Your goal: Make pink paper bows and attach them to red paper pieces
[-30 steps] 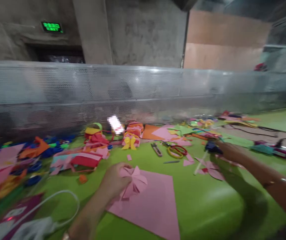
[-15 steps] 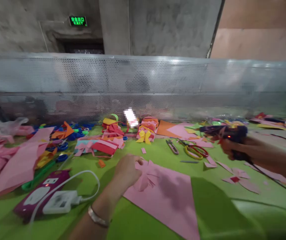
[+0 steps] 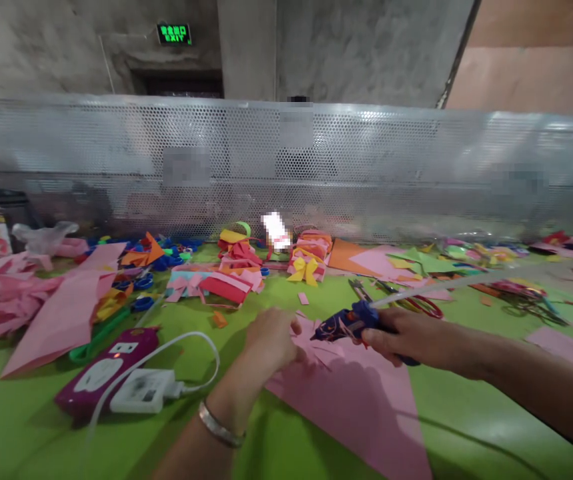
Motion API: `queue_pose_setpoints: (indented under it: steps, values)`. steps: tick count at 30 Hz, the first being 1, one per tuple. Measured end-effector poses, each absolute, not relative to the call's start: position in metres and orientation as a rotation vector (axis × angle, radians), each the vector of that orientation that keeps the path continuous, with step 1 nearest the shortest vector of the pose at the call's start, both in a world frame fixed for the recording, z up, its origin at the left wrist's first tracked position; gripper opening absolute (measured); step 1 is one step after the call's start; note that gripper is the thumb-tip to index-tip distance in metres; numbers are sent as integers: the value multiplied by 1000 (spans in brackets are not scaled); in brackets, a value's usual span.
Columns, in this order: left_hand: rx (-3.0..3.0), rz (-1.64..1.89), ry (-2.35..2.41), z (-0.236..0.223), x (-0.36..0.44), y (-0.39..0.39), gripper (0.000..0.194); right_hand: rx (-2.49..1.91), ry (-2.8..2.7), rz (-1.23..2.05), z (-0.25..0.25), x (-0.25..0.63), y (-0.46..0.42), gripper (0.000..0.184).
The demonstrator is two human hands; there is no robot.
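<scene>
Glue gun (image 3: 343,325) in right hand (image 3: 400,335), grip closed

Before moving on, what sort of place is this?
Probably a craft workshop in a public building: a dark blue plastic glue gun in the right hand, a large flat pink paper sheet, and a green-lit exit sign on a grey concrete wall.

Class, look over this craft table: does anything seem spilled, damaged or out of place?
Nothing looks spilled or broken. The pink paper heap at left seems untidy, its strips crumpled together, and the white cable loops loosely by the purple power strip.
</scene>
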State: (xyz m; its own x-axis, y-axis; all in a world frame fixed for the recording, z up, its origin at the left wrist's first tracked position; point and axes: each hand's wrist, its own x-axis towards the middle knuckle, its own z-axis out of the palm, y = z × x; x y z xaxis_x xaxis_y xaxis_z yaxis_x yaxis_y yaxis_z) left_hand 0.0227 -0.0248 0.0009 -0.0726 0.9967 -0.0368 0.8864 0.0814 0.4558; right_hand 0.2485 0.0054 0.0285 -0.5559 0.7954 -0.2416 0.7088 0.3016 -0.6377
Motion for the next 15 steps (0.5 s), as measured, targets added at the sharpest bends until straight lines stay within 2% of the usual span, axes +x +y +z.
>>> queue_pose_setpoints:
  steps: [7,15]
  values:
    - [1922,280,2043,6,25,-26,50,-1408,-2452,1197,31,241,4,45]
    - [1941,261,2063,4,26,-26,43,-1471,-2537,1137,35,232,4,41]
